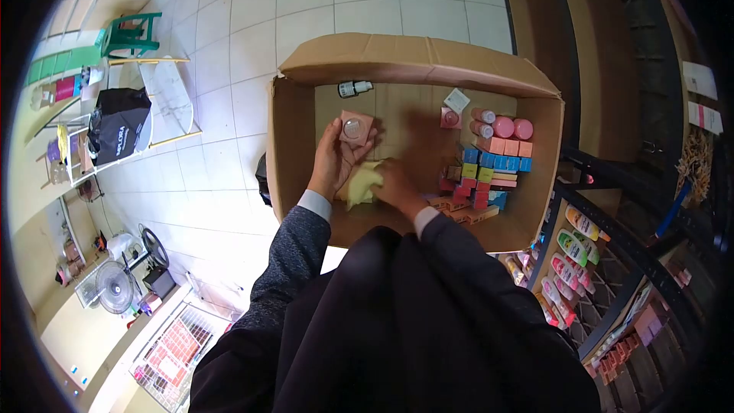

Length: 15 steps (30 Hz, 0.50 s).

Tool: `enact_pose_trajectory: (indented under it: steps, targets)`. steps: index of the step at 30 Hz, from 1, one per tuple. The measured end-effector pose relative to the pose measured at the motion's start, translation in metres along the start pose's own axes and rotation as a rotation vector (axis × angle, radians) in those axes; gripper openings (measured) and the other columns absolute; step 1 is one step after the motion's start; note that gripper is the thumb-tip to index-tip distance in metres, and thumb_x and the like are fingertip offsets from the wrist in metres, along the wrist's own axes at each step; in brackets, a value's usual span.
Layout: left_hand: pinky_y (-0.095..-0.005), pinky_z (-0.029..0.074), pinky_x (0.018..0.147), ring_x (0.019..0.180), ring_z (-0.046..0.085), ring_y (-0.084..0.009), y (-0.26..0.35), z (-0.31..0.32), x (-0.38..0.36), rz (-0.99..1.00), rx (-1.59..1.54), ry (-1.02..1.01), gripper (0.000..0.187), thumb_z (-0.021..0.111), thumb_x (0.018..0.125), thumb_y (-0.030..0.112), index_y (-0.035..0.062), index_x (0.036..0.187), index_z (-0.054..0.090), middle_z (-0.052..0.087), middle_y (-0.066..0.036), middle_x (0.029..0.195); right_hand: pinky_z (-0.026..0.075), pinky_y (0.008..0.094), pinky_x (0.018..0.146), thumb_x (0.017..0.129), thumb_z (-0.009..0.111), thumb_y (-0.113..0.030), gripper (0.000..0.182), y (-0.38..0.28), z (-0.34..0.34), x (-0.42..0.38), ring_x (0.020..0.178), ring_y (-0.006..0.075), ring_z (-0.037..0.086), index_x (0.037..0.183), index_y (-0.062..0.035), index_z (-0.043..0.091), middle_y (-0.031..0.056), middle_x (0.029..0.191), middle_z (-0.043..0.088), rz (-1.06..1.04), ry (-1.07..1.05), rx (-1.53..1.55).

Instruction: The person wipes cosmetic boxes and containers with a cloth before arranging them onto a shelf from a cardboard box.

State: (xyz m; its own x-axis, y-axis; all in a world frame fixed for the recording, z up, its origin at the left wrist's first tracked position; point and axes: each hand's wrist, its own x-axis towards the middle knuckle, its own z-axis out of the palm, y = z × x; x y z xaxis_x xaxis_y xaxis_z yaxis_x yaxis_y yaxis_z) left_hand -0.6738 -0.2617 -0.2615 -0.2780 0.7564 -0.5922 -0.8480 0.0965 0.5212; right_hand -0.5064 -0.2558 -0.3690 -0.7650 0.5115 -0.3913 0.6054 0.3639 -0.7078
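In the head view, my left hand (333,159) is closed around a small square pink box (368,120) with a round clear window on its face. My right hand (399,186) grips a pale yellow cloth (361,186), slightly blurred, just below and right of the pink box. Both hands are inside a large open cardboard box (417,49). A small dark bottle (347,89) with a white top lies near its far wall. Another pink box (450,118) with a round window lies to the right, beside a white square packet (457,99).
Pink-lidded round jars (503,126), blue small boxes (501,162) and brownish boxes (483,215) fill the carton's right side. A shelf with colourful bottles (572,248) stands at right. At left are a table with a black bag (119,126), a green stool (131,34) and a fan (115,287).
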Motion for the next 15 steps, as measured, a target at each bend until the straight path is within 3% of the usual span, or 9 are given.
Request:
enact_pose_trajectory:
  steps: [2, 4, 5, 7, 8, 9, 11, 12, 15]
  targets:
    - [-0.0333, 0.052, 0.076, 0.094, 0.058, -0.0278, -0.001, 0.003, -0.001, -0.004, -0.063, 0.034, 0.039, 0.038, 0.092, 0.031, 0.0011, 0.116, 0.041, 0.054, -0.015, 0.110, 0.045, 0.0414, 0.083, 0.067, 0.063, -0.019, 0.044, -0.011, -0.054, -0.013, 0.107, 0.0357, 0.048, 0.108, -0.0048, 0.054, 0.0186, 0.114, 0.052, -0.026, 0.053, 0.059]
    - [-0.0320, 0.051, 0.074, 0.097, 0.057, -0.0263, -0.006, -0.003, -0.001, 0.029, -0.070, 0.031, 0.035, 0.038, 0.092, 0.028, 0.0021, 0.117, 0.041, 0.052, -0.015, 0.113, 0.044, 0.0464, 0.076, 0.068, 0.060, -0.023, 0.051, -0.022, -0.097, -0.027, 0.083, 0.0379, 0.056, 0.112, -0.0010, 0.049, 0.0206, 0.089, 0.058, 0.164, 0.200, 0.159]
    - [-0.0307, 0.051, 0.073, 0.099, 0.056, -0.0248, -0.010, -0.003, -0.001, 0.052, -0.068, 0.029, 0.033, 0.038, 0.092, 0.024, 0.0031, 0.117, 0.041, 0.051, -0.016, 0.116, 0.044, 0.0464, 0.076, 0.068, 0.060, -0.023, 0.051, -0.033, -0.113, -0.031, 0.083, 0.0379, 0.056, 0.112, -0.0010, 0.049, 0.0206, 0.089, 0.058, 0.164, 0.203, 0.153]
    - [-0.0305, 0.049, 0.077, 0.101, 0.055, -0.0242, -0.016, 0.013, -0.006, 0.091, 0.042, 0.014, 0.036, 0.036, 0.093, 0.024, 0.0016, 0.120, 0.039, 0.050, -0.015, 0.117, 0.043, 0.0478, 0.073, 0.070, 0.060, -0.023, 0.055, -0.049, -0.138, -0.040, 0.076, 0.0392, 0.057, 0.118, -0.0021, 0.044, 0.0202, 0.086, 0.059, -0.033, 0.548, 0.346]
    - [-0.0304, 0.047, 0.081, 0.104, 0.053, -0.0236, -0.021, 0.025, -0.008, 0.133, 0.156, 0.002, 0.039, 0.034, 0.093, 0.023, 0.0000, 0.123, 0.038, 0.049, -0.015, 0.118, 0.048, 0.0411, 0.071, 0.072, 0.062, -0.018, 0.044, -0.054, -0.139, -0.040, 0.085, 0.0346, 0.058, 0.111, -0.0019, 0.051, 0.0178, 0.097, 0.057, -0.046, 0.539, 0.283]
    - [-0.0304, 0.047, 0.081, 0.104, 0.053, -0.0236, -0.028, 0.040, -0.013, 0.128, 0.156, -0.012, 0.039, 0.034, 0.093, 0.023, 0.0000, 0.123, 0.038, 0.049, -0.015, 0.118, 0.048, 0.0411, 0.071, 0.072, 0.062, -0.018, 0.044, -0.069, -0.144, -0.037, 0.085, 0.0346, 0.058, 0.111, -0.0019, 0.051, 0.0178, 0.097, 0.057, -0.041, 0.551, 0.277]
    - [-0.0314, 0.041, 0.091, 0.106, 0.051, -0.0236, -0.040, 0.064, -0.022, 0.117, 0.024, -0.025, 0.040, 0.030, 0.094, 0.024, -0.0021, 0.123, 0.039, 0.050, -0.015, 0.117, 0.046, 0.0400, 0.066, 0.073, 0.063, -0.017, 0.039, -0.102, -0.155, -0.028, 0.080, 0.0314, 0.055, 0.109, -0.0033, 0.055, 0.0142, 0.087, 0.053, -0.197, 0.453, -0.185]
    - [-0.0317, 0.038, 0.094, 0.106, 0.051, -0.0234, -0.042, 0.065, -0.019, 0.099, -0.085, -0.011, 0.041, 0.026, 0.095, 0.024, -0.0035, 0.121, 0.041, 0.050, -0.015, 0.118, 0.046, 0.0400, 0.066, 0.073, 0.063, -0.017, 0.039, -0.102, -0.153, -0.026, 0.080, 0.0314, 0.055, 0.109, -0.0033, 0.055, 0.0142, 0.087, 0.053, -0.191, 0.461, -0.185]
    - [-0.0303, 0.039, 0.092, 0.106, 0.050, -0.0215, -0.046, 0.063, -0.022, 0.143, 0.009, -0.024, 0.040, 0.024, 0.093, 0.022, -0.0028, 0.118, 0.043, 0.051, -0.014, 0.116, 0.044, 0.0399, 0.063, 0.075, 0.062, -0.018, 0.035, -0.091, -0.142, -0.017, 0.076, 0.0288, 0.052, 0.106, -0.0039, 0.058, 0.0109, 0.081, 0.049, -0.258, 0.587, 0.018]
